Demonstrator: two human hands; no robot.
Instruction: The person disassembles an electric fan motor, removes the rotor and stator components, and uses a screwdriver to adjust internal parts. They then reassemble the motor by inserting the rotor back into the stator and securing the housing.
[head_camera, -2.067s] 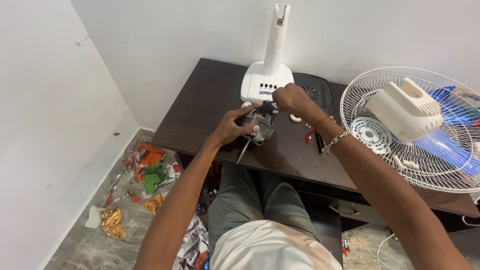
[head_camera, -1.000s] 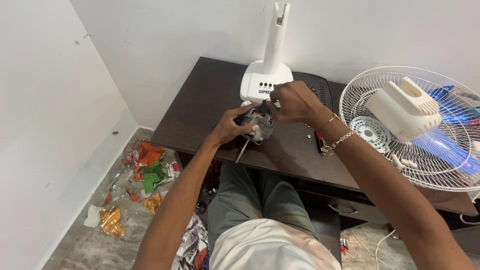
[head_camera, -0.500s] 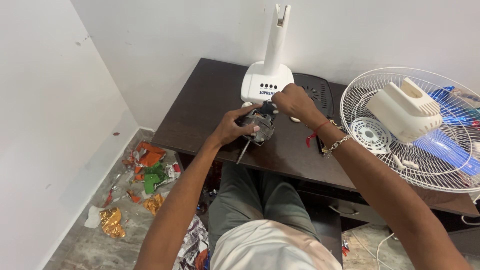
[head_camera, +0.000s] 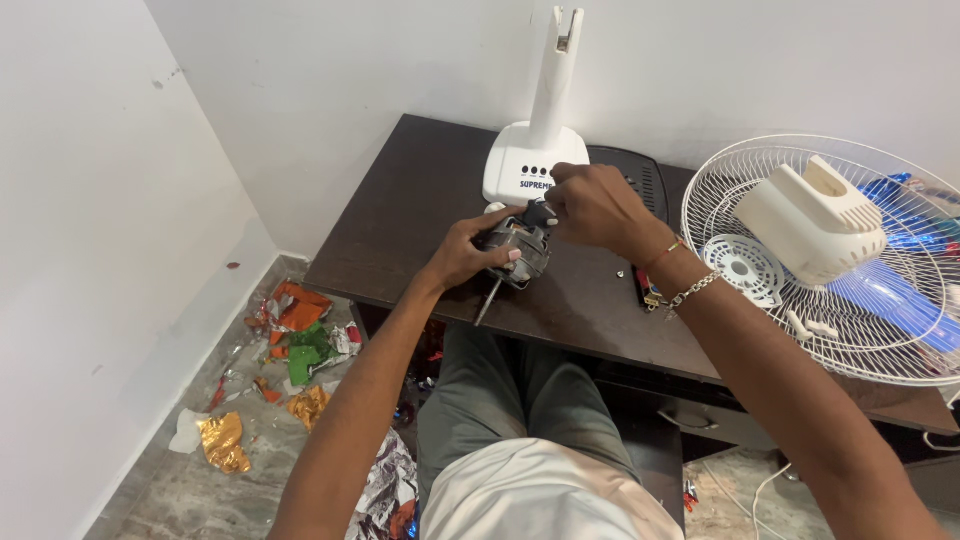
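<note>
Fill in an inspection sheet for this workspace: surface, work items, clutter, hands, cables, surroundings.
Surface: dark brown wooden table.
Work items: small metal fan motor with protruding shaft, over the table's front edge.
Clutter: white plastic fan stand; white wire fan guard; cream plastic motor housing.
Hands: left hand grips the motor; right hand pinches its top.
Cables: white cable on the floor.
Surroundings: crumpled foil wrappers on the floor; white walls.

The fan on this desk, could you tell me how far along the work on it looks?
Done: the fan is apart. The white stand is bare on the desk, and the wire guard and rear housing lie aside. In hand: the left hand holds the motor; the right hand pinches its top. Left: nothing is refitted.
</note>
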